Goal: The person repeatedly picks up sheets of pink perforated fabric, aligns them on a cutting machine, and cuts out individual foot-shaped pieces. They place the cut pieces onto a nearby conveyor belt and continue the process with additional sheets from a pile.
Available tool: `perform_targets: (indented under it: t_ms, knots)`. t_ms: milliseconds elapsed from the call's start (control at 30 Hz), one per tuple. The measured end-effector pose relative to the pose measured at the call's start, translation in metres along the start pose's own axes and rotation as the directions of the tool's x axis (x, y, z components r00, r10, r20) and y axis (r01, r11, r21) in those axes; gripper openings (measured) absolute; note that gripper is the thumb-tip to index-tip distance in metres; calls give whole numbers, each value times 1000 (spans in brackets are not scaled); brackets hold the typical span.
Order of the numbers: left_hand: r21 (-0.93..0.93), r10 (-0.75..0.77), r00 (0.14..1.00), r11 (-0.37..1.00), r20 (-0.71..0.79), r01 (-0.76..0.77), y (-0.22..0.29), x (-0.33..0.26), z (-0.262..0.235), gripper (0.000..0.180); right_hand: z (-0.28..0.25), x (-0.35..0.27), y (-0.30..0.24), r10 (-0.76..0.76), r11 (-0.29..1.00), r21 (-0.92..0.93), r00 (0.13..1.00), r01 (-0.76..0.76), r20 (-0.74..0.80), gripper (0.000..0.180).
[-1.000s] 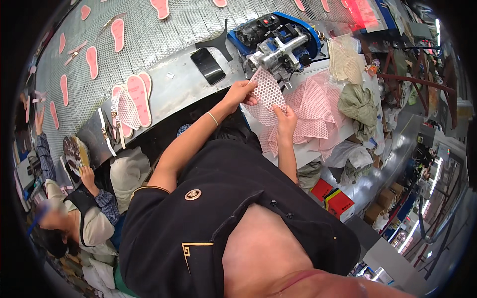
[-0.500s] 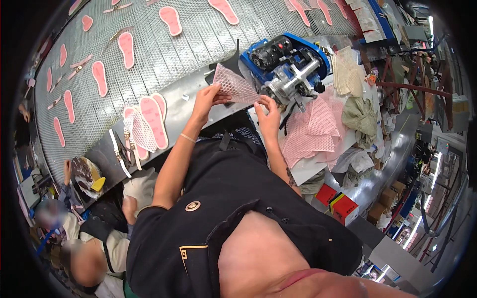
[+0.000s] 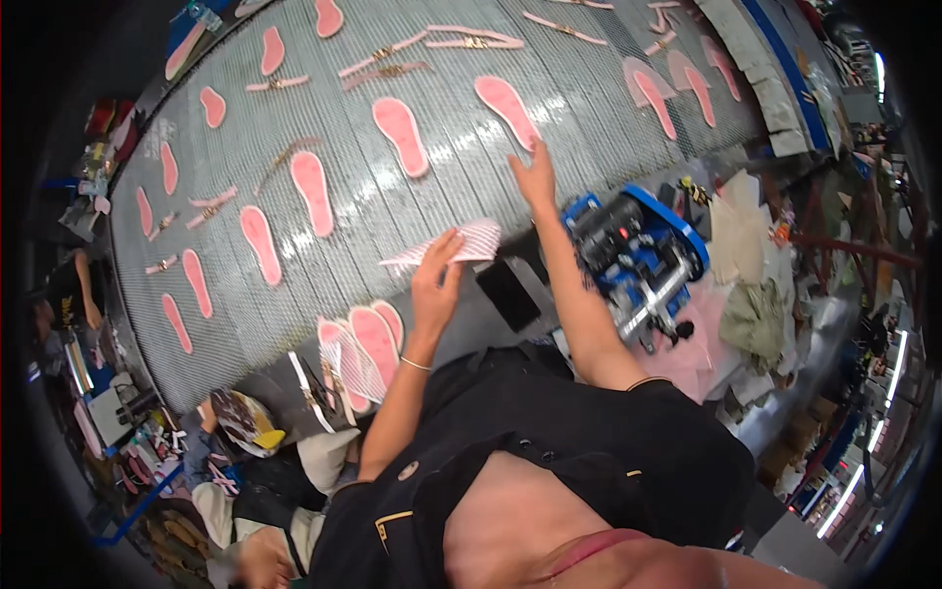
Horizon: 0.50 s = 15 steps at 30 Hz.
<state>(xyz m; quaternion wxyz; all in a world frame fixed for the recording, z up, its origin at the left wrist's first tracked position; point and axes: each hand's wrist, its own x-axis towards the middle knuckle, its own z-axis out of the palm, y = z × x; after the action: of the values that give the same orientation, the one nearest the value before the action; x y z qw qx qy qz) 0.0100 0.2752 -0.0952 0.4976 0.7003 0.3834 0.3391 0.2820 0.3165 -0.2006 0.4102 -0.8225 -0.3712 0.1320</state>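
My left hand [image 3: 437,280] has its fingers closed on a pink mesh piece [image 3: 479,239], which lies along the near edge of the ribbed metal conveyor [image 3: 358,218]. Farther out and to the right, my right hand [image 3: 535,182] reaches over the conveyor. Its fingertips are at the near end of a pink insole [image 3: 505,108], with thumb and fingers apart. Another pink insole [image 3: 400,137] lies to the left of that one. Below the mesh piece, a dark phone-like slab [image 3: 507,296] rests on the metal ledge.
A blue-based machine [image 3: 638,260] stands right of my right forearm, beside pink mesh sheets [image 3: 702,329]. Stacked insoles [image 3: 376,339] and white straps [image 3: 307,388] lie left of my left forearm. Strap pieces [image 3: 476,41] and several insoles cover the conveyor. A co-worker [image 3: 280,506] sits at lower left.
My right hand has let go of the mesh piece and moved out to an insole. The mesh piece, in my left hand, is now lower over the conveyor's edge. The view has shifted.
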Motion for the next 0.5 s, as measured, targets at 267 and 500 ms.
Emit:
perform_targets:
  t_ms: [267, 500]
  knots:
    - [280, 414, 908, 881, -61, -382, 3, 161, 38, 43, 83, 107, 72, -257, 829, -523, 966, 199, -39, 68]
    - [313, 231, 969, 930, -85, -194, -83, 276, 132, 65, 3, 65, 32, 39, 964, -215, 878, -160, -476, 67]
